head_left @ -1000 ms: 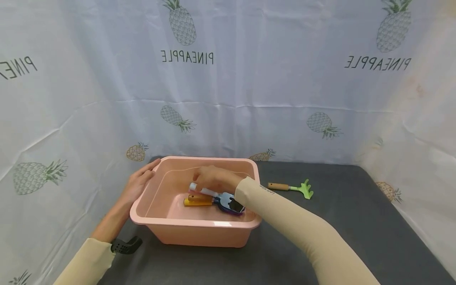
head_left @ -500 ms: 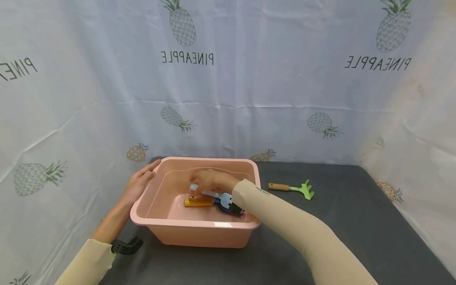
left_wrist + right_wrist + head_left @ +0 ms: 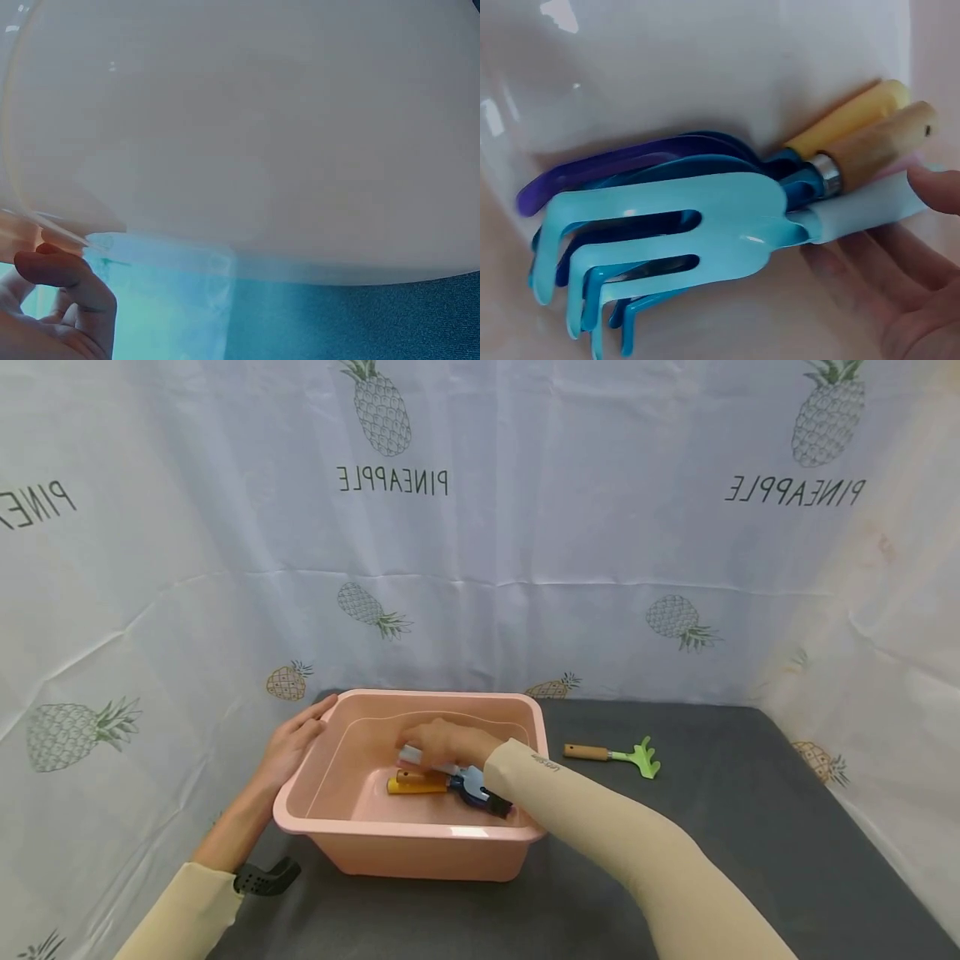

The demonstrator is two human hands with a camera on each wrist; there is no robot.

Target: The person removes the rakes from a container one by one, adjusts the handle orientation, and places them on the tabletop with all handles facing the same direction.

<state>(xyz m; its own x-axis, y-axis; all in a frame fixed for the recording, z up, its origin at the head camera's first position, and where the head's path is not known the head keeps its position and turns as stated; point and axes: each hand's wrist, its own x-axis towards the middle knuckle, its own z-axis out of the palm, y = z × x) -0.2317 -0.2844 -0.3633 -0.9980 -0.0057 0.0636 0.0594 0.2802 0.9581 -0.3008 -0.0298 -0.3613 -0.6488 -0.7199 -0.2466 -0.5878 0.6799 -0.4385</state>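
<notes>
In the head view, my left hand (image 3: 288, 756) grips the left rim of a pink plastic basin (image 3: 412, 852); the left wrist view shows its thumb (image 3: 52, 266) at the edge. Inside the basin, my right hand (image 3: 438, 742) holds the white handle (image 3: 870, 206) of a light blue hand rake (image 3: 727, 217), thumb on one side and fingers on the other. The rake lies over darker blue tools and a purple-edged one. A wooden handle (image 3: 885, 146) and a yellow handle (image 3: 851, 116) stick out beside it. A bit of pink handle shows between them.
To the right of the basin, a green hand rake (image 3: 641, 757) with a wooden handle lies on the dark table (image 3: 720, 827). A pineapple-print curtain (image 3: 600, 527) hangs behind and along both sides. The right forearm crosses the basin's right rim.
My right hand and forearm have shifted slightly left inside the basin, still at the white handle. My left hand, the basin and the green rake have stayed put.
</notes>
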